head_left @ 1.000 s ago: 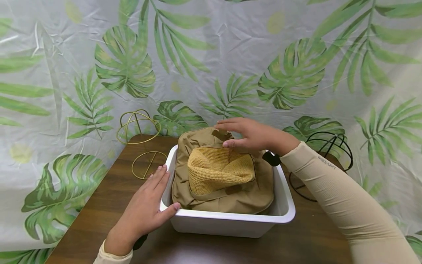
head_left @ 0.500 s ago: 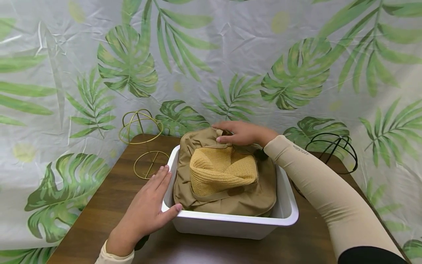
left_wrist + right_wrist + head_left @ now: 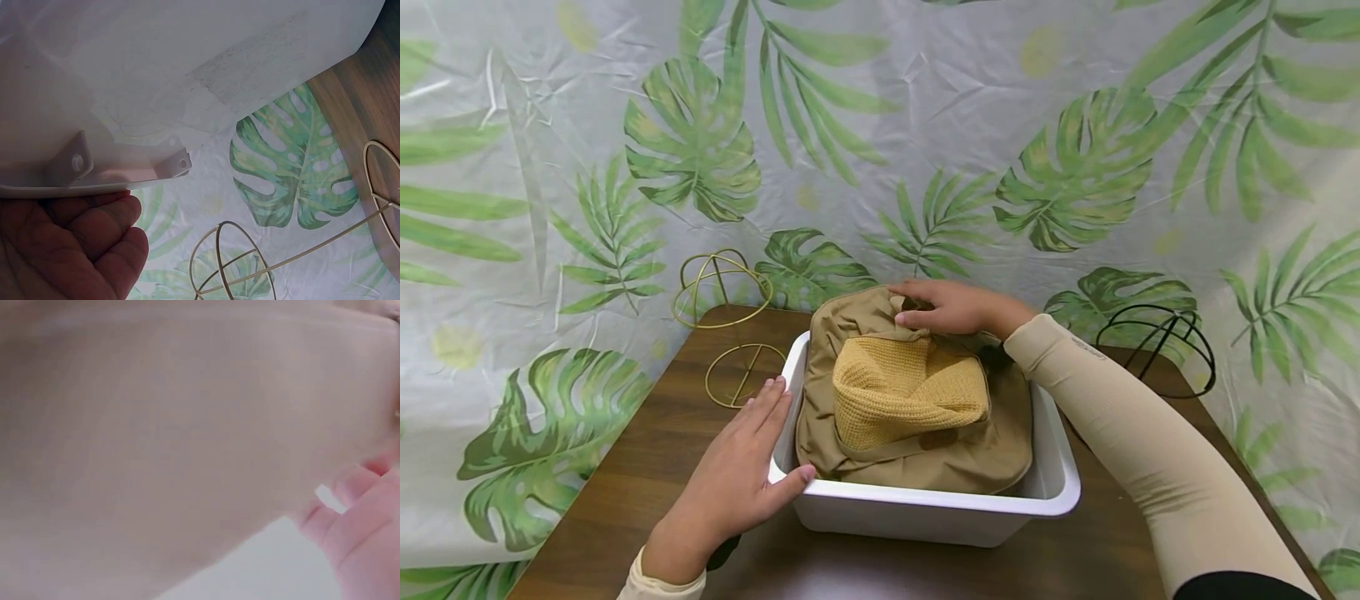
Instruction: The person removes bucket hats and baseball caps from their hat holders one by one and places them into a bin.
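Observation:
A white plastic tub (image 3: pixel 925 498) stands on the table, filled with a tan cloth piece (image 3: pixel 827 375) that looks like a soft bag with brown tabs. Yellow ribbed knit fabric (image 3: pixel 880 408) sits in its middle. My left hand (image 3: pixel 726 479) rests on the tub's left rim, fingers extended and thumb on the front corner; the left wrist view shows these fingers (image 3: pixel 106 237) against the rim's outside. At the back, my right hand (image 3: pixel 951 307) pinches the tan bag's far edge by a brown tab. Blurred tan cloth (image 3: pixel 156 437) mostly fills the right wrist view, beside the right fingers (image 3: pixel 353 487).
A gold wire stand (image 3: pixel 718 287) is behind the tub on the left, and a black wire stand (image 3: pixel 1157 350) on the right. A leaf-print curtain (image 3: pixel 955 125) hangs behind the brown wooden table (image 3: pixel 625 467).
My right hand has come down a little onto the tan bag's far edge and taken hold there. My left hand stays at the rim; the view has shifted slightly.

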A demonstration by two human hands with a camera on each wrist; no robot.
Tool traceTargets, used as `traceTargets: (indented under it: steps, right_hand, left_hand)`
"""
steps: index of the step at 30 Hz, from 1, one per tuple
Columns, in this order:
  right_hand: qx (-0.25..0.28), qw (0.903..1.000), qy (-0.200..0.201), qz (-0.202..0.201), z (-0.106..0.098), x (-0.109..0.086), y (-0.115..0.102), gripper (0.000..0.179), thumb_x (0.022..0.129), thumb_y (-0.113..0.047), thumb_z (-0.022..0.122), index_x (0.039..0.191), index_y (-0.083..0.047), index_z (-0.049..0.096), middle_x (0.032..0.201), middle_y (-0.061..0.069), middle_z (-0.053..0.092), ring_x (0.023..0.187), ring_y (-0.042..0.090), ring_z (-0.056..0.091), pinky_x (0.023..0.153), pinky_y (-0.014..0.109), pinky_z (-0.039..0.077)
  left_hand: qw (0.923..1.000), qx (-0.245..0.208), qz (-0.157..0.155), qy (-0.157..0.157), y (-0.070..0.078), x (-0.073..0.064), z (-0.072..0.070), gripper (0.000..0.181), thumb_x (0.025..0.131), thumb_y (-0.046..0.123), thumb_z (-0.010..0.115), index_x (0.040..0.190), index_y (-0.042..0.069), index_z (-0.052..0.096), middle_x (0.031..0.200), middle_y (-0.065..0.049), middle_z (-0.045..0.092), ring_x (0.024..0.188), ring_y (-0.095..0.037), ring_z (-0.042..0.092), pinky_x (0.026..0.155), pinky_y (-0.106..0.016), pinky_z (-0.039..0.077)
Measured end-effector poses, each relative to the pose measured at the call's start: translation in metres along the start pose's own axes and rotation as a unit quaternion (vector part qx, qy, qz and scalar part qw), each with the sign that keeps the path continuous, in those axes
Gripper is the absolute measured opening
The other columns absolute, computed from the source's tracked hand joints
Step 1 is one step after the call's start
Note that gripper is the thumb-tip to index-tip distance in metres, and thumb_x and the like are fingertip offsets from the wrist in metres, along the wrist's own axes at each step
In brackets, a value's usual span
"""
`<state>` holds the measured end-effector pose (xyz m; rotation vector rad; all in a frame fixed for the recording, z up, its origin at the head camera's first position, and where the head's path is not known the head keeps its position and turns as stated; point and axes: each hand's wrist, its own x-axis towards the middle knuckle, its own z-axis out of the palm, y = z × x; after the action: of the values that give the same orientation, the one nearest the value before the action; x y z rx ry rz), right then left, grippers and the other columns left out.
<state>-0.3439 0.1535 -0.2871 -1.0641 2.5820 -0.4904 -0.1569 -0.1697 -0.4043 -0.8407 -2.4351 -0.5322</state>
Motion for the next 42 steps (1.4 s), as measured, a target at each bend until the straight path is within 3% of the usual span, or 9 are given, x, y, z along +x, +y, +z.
traceTargets:
  steps: [7,12,19,24,33,37,39,42]
  right_hand:
    - [-0.012,0.9994,0.031,-0.012,-0.001,-0.014,-0.009,0.075,0.099,-0.059,0.044,0.158,-0.017,0.026,0.163,0.013,0.017,0.149,0.034,0.016,0.115,0.058,0.023]
    - [-0.025,0.9968,0.059,-0.048,-0.001,-0.027,-0.015,0.076,0.098,-0.061,0.044,0.157,-0.015,0.03,0.161,0.014,0.022,0.148,0.035,0.019,0.114,0.06,0.024]
    - [-0.052,0.9902,0.099,-0.083,0.004,-0.052,-0.021,0.076,0.097,-0.057,0.052,0.157,-0.015,0.031,0.161,0.012,0.023,0.147,0.034,0.02,0.114,0.059,0.024]
    - [-0.066,0.9806,0.123,-0.137,0.01,-0.069,-0.03,0.076,0.096,-0.054,0.057,0.156,-0.014,0.033,0.159,0.012,0.029,0.145,0.034,0.027,0.112,0.059,0.029]
    - [-0.068,0.9691,0.123,-0.203,0.029,-0.082,-0.042,0.074,0.092,-0.05,0.065,0.151,-0.012,0.042,0.155,0.012,0.035,0.142,0.029,0.034,0.108,0.054,0.038]
    - [-0.086,0.9631,0.116,-0.228,0.04,-0.078,-0.048,0.082,0.091,-0.062,0.058,0.152,-0.01,0.039,0.145,0.008,0.046,0.13,0.023,0.048,0.103,0.047,0.043]
    - [-0.108,0.9603,0.117,-0.229,0.045,-0.076,-0.051,0.089,0.09,-0.068,0.051,0.153,-0.008,0.036,0.135,0.006,0.051,0.113,0.017,0.054,0.094,0.04,0.047]
    - [-0.147,0.9554,0.128,-0.221,0.051,-0.073,-0.055,0.094,0.09,-0.074,0.042,0.155,-0.007,0.033,0.122,0.004,0.052,0.094,0.013,0.049,0.079,0.033,0.045]
  left_hand:
    - [1.0,-0.001,-0.005,-0.005,0.001,0.001,0.0,0.085,0.092,0.058,0.057,0.138,-0.013,0.049,0.149,-0.026,0.042,0.14,-0.04,0.037,0.109,-0.055,0.036]
    - [0.9999,0.001,-0.011,-0.011,0.001,0.001,0.0,0.084,0.088,0.051,0.065,0.139,-0.013,0.048,0.15,-0.025,0.042,0.141,-0.039,0.036,0.111,-0.053,0.034]
    - [1.0,-0.001,-0.003,-0.004,0.001,0.001,0.001,0.084,0.091,0.055,0.06,0.139,-0.013,0.048,0.148,-0.026,0.043,0.14,-0.039,0.037,0.111,-0.052,0.035]
    - [1.0,0.001,0.0,0.0,0.001,0.001,0.001,0.086,0.093,0.059,0.055,0.139,-0.013,0.048,0.148,-0.026,0.044,0.139,-0.04,0.038,0.111,-0.052,0.035]
    - [1.0,0.003,0.004,0.007,0.001,0.0,-0.001,0.087,0.094,0.061,0.051,0.137,-0.014,0.049,0.147,-0.027,0.044,0.139,-0.041,0.039,0.108,-0.056,0.037]
    - [1.0,0.004,0.003,0.001,0.001,0.0,0.0,0.087,0.094,0.062,0.051,0.138,-0.014,0.049,0.147,-0.027,0.044,0.139,-0.04,0.038,0.108,-0.056,0.037]
    - [1.0,0.004,0.004,0.0,0.001,0.001,0.0,0.087,0.094,0.062,0.05,0.138,-0.014,0.048,0.147,-0.027,0.044,0.139,-0.041,0.038,0.108,-0.057,0.037]
    - [1.0,0.004,0.007,0.003,0.002,0.001,0.001,0.088,0.095,0.063,0.049,0.137,-0.014,0.049,0.147,-0.027,0.044,0.138,-0.041,0.039,0.107,-0.057,0.037]
